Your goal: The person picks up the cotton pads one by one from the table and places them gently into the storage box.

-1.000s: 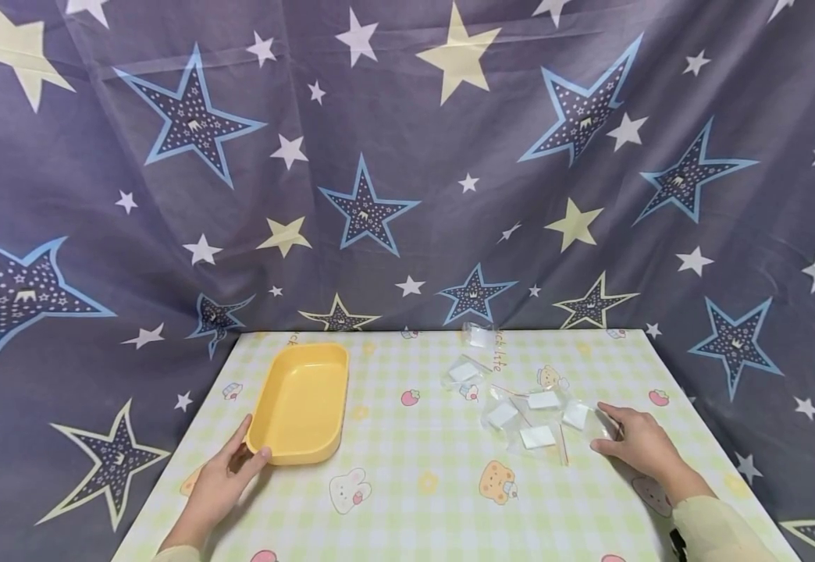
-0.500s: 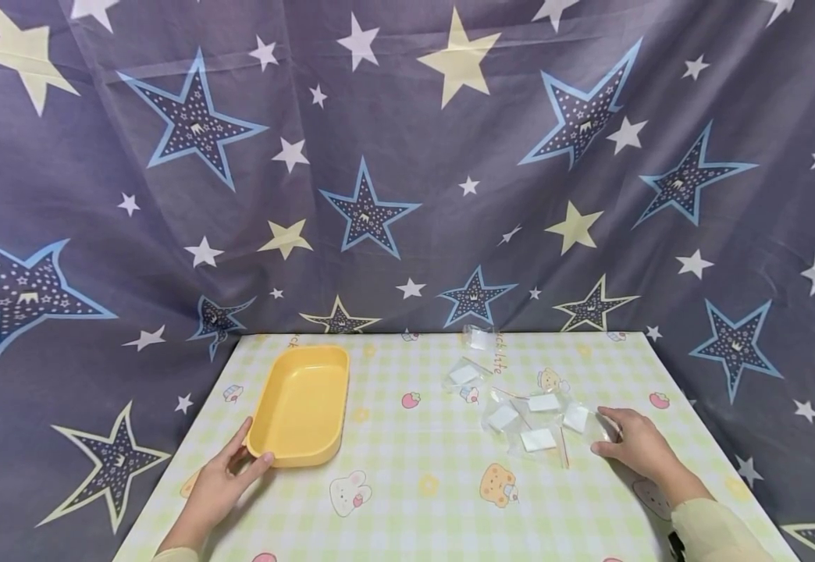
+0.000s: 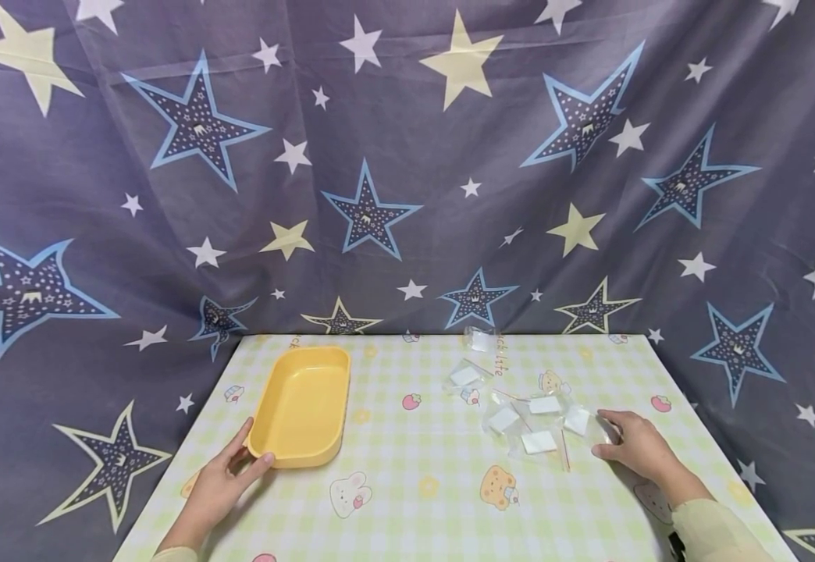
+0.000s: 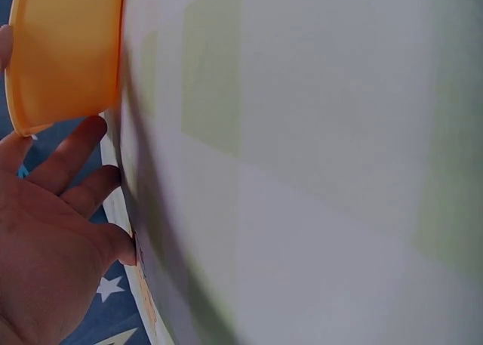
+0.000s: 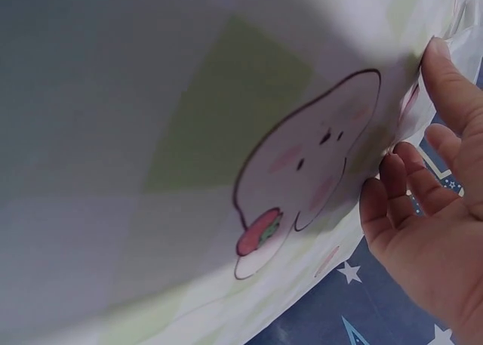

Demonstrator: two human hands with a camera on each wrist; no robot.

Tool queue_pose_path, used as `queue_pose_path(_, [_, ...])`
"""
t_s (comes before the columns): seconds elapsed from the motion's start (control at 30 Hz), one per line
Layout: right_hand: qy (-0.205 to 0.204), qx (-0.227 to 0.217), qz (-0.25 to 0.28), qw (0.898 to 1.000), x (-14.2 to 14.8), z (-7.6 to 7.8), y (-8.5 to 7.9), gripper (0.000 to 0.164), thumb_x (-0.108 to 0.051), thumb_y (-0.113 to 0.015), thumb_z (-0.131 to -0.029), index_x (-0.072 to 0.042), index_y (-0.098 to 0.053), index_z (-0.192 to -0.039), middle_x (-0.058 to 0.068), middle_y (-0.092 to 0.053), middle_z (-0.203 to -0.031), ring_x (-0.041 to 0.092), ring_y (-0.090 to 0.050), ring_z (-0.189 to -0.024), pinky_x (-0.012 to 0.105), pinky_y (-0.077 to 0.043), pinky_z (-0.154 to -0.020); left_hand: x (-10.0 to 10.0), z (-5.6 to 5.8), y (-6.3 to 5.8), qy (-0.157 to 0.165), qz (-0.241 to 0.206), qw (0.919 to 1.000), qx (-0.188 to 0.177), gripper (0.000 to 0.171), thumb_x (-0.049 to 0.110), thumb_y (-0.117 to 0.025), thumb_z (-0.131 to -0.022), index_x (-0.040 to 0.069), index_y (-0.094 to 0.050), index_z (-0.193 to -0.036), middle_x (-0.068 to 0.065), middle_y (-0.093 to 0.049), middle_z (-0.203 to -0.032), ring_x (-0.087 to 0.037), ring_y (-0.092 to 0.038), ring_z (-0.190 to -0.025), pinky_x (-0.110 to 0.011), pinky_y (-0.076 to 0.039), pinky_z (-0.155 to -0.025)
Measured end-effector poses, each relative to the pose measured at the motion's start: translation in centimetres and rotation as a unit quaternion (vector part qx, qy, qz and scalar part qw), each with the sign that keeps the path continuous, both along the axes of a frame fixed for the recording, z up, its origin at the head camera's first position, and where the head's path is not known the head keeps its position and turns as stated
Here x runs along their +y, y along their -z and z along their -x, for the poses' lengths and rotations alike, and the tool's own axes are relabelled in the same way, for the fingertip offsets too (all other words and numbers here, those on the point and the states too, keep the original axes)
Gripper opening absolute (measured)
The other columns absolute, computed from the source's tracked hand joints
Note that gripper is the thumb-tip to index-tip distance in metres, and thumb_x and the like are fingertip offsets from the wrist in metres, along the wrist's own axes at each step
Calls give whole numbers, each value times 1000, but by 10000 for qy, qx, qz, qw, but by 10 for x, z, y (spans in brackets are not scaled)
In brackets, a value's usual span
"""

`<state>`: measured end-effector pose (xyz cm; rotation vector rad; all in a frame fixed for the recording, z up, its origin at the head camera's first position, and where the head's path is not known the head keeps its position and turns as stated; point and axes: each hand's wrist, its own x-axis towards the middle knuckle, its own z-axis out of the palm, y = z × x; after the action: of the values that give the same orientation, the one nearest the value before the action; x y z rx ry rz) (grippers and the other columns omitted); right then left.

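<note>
On the left of the table lies a yellow rectangular tray (image 3: pixel 302 406) with nothing in it. My left hand (image 3: pixel 216 484) holds its near left corner, thumb on the near wall and index finger at the left side; in the left wrist view the other fingers (image 4: pixel 87 190) are loosely bent beside the tray. My right hand (image 3: pixel 642 446) rests on the table, thumb and index finger apart, at the clear edge of a small plastic bag with a white piece (image 3: pixel 576 420) inside. Several similar bags lie to its left, such as one nearer the front (image 3: pixel 539 442).
Two more bags lie farther back, one (image 3: pixel 465 376) behind the cluster and another (image 3: pixel 479 339) at the table's far edge. The table (image 3: pixel 407 499) wears a green checked cover with printed animals. A dark starry curtain (image 3: pixel 407 101) hangs behind and around it.
</note>
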<state>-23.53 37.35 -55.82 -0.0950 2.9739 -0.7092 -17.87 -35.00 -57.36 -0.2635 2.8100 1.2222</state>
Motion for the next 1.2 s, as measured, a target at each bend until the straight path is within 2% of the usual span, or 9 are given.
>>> queue_pose_path(0.33, [78,-157,90,9998,-2,2,-3,87,-33,-94,-83,7,-54,-150,33,-66,-130,43,-69,-110,59,-58,-92,-1,0,-1,27,48,10000,-22,100,65,-69,-98,32,-13,-174,-27,-54,-158,-49,-47,-151,-66,-36,-124])
queue_pose_path(0.7, [157,-166,152,9996,-4,2,-3,84,-28,-94,-83,7,-55,-149,29,-68,-123,31,-67,-100,53,-58,-85,-2,1,0,54,36,10000,23,99,64,-70,-98,32,-14,-174,-26,-56,-156,-48,-49,-150,-67,-35,-124])
queue_pose_path(1.07, [240,-165,211,9994,-7,0,-4,83,-24,-94,-82,8,-55,-148,31,-67,-124,28,-66,-96,45,-58,-80,0,0,0,33,17,10000,48,99,64,-69,-98,31,-14,-174,-26,-58,-155,-48,-50,-149,-67,-38,-123])
queue_pose_path(1.2, [274,-187,225,9992,-7,0,-3,82,-23,-94,-83,7,-56,-148,26,-70,-118,26,-65,-93,41,-56,-78,0,-1,1,38,27,10000,59,98,64,-69,-98,33,-14,-173,-26,-56,-157,-47,-51,-148,-67,-38,-122])
